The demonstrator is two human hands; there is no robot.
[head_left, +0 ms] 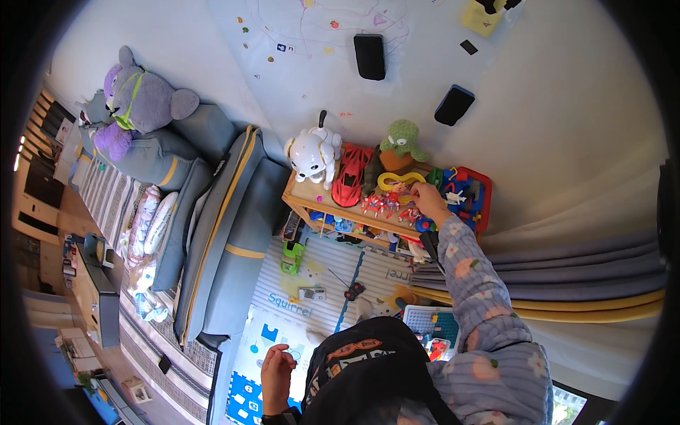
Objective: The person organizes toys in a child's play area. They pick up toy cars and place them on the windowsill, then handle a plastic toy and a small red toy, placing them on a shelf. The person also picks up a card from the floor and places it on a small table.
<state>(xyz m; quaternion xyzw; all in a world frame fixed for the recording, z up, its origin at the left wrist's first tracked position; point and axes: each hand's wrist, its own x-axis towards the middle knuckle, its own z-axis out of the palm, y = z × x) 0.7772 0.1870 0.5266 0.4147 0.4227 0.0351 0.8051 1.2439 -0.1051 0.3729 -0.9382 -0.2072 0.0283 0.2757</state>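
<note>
My right hand (430,203) reaches to the top of a wooden shelf (303,190), its fingertips closed on a small pinkish toy figure (401,189). Just left of and below it stand several red and white toy figures (381,204). A yellow ring-shaped toy (388,180) lies behind them. To the right is a red tray (486,200) with blue and green toy parts. My left hand (277,372) hangs low over the play mat, its fingers loosely bent and apart, with nothing visible in it.
A white robot dog (314,157), a red toy car (352,176) and a green plush (404,142) stand on the shelf. A grey sofa (241,234) is at the left, grey curtains (567,268) at the right. A green toy truck (291,257) and a remote control (353,291) lie on the mat.
</note>
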